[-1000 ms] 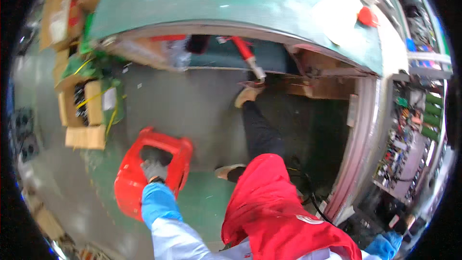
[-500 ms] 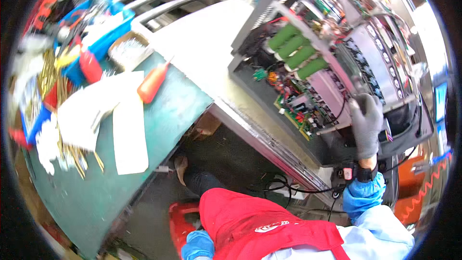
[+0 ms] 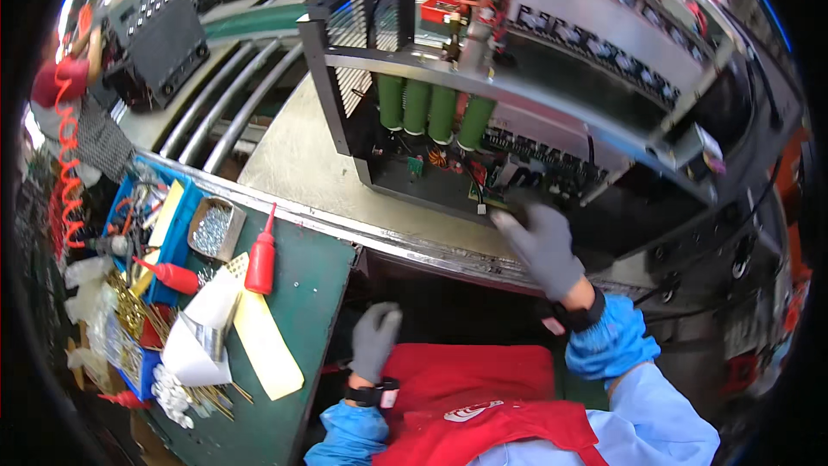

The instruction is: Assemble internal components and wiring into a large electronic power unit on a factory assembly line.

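Observation:
A large open metal chassis [image 3: 483,112] stands on a steel work surface [image 3: 302,168]; inside it are green cylindrical capacitors [image 3: 431,112] and circuit boards with wiring. My right hand [image 3: 543,246], in a grey glove, reaches to the chassis's lower front edge, fingertips at a small white connector by the board. My left hand [image 3: 375,341], also grey-gloved, hangs low beside the corner of the green-topped bench [image 3: 297,311], fingers loosely curled, holding nothing. A red apron [image 3: 483,406] covers my front.
On the green bench lie a red-handled screwdriver [image 3: 260,259], a tray of screws [image 3: 213,229], a blue parts bin [image 3: 151,229], paper sheets and brass pins. Another person's sleeve [image 3: 95,142] is at far left by a black unit [image 3: 159,34] on roller rails.
The view has swung up from the floor and red stool to the bench and chassis. My right hand has come down from the chassis's right side to its lower front edge.

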Action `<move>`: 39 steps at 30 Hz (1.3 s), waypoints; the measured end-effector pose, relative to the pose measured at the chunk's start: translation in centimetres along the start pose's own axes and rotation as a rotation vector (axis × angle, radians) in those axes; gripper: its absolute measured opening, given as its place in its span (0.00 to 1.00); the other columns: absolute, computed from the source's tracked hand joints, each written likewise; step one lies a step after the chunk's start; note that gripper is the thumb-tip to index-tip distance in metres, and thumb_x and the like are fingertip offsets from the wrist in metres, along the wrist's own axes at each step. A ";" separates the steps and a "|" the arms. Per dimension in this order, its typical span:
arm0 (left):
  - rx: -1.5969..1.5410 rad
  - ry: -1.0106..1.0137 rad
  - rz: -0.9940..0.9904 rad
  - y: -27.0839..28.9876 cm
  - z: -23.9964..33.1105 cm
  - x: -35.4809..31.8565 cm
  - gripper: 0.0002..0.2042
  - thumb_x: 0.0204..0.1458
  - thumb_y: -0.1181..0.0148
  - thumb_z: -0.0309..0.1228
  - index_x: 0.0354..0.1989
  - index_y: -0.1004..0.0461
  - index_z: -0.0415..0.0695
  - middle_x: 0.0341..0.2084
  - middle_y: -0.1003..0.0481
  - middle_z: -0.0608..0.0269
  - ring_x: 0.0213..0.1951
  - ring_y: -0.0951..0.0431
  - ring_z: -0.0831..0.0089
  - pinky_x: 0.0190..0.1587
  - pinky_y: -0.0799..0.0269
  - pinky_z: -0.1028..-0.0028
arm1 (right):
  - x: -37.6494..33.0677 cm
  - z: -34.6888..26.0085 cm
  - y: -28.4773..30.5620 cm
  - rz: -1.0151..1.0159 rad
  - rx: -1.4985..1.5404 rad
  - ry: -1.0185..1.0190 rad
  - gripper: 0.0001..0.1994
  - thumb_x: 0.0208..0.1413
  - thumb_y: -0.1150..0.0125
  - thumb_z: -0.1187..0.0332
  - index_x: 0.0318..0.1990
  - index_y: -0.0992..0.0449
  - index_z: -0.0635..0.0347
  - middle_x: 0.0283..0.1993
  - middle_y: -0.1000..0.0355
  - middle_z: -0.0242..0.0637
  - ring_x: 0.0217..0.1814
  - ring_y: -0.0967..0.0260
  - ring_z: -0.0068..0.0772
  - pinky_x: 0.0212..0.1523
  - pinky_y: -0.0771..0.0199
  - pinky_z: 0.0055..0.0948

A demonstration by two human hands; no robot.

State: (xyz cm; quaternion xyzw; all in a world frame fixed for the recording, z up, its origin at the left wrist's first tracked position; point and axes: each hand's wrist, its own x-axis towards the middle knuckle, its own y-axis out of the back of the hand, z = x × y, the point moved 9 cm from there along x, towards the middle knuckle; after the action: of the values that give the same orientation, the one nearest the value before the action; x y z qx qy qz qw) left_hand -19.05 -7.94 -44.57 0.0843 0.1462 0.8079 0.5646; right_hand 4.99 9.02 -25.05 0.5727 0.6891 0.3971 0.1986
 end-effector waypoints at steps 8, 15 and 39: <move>-0.061 -0.397 0.437 3.9 19.5 12.3 0.33 0.53 0.40 0.39 0.63 0.40 0.30 0.57 0.31 0.38 0.56 0.28 0.49 0.59 0.35 0.62 | 4.1 4.5 -5.3 -0.008 -0.255 -0.171 0.22 0.52 0.37 0.48 0.41 0.22 0.60 0.40 0.23 0.51 0.43 0.24 0.55 0.44 0.25 0.47; -0.170 -0.328 0.174 5.2 14.8 26.9 0.16 0.50 0.36 0.31 0.45 0.24 0.36 0.34 0.20 0.59 0.32 0.23 0.72 0.37 0.28 0.70 | 5.0 3.4 -7.8 -0.074 -0.271 -0.120 0.21 0.53 0.41 0.49 0.40 0.19 0.59 0.42 0.22 0.51 0.44 0.23 0.52 0.46 0.24 0.46; -0.510 0.085 -0.278 -8.9 15.2 3.1 0.18 0.61 0.45 0.39 0.49 0.26 0.35 0.36 0.23 0.61 0.34 0.25 0.73 0.38 0.27 0.73 | -3.3 4.0 -5.9 -0.519 0.585 -0.185 0.14 0.54 0.44 0.60 0.39 0.24 0.62 0.25 0.28 0.37 0.22 0.31 0.29 0.23 0.32 0.33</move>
State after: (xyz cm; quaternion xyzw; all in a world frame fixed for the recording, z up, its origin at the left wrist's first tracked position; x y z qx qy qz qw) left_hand -7.61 -0.07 -33.29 -0.1149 -0.0279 0.7363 0.6662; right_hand 5.07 6.97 -32.69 0.4453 0.8740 0.0677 0.1823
